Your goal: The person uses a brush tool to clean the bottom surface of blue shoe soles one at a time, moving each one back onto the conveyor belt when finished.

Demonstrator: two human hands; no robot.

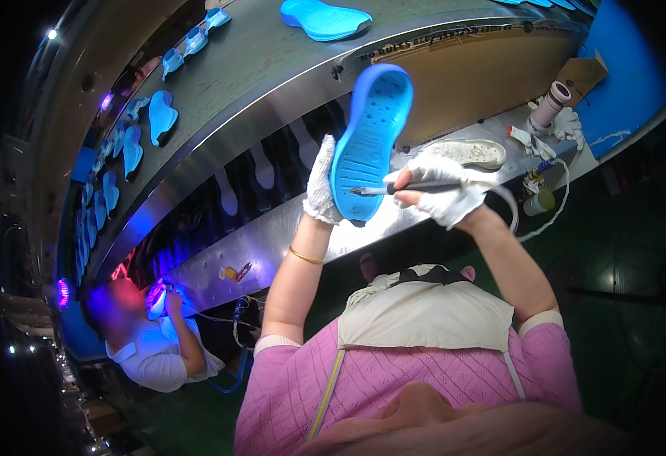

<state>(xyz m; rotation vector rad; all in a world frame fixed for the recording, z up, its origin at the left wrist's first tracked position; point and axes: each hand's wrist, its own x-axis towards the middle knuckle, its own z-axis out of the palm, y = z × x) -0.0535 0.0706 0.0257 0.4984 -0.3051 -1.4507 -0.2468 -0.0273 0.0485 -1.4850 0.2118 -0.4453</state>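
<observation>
Bright blue sole (372,137), white gloves (321,188), pink sweater (409,374) with a diamond knit, cream apron (424,313); floor (607,270) looks dark green, kinda dim though.

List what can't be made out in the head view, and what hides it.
All in the head view:
Blue sole: its far side faces away from the camera.
Left hand: partly hidden behind that sole.
Blue pieces at top right: cut off by the upper edge.
Co-worker: the held item is small, blurred by violet glare.
</observation>
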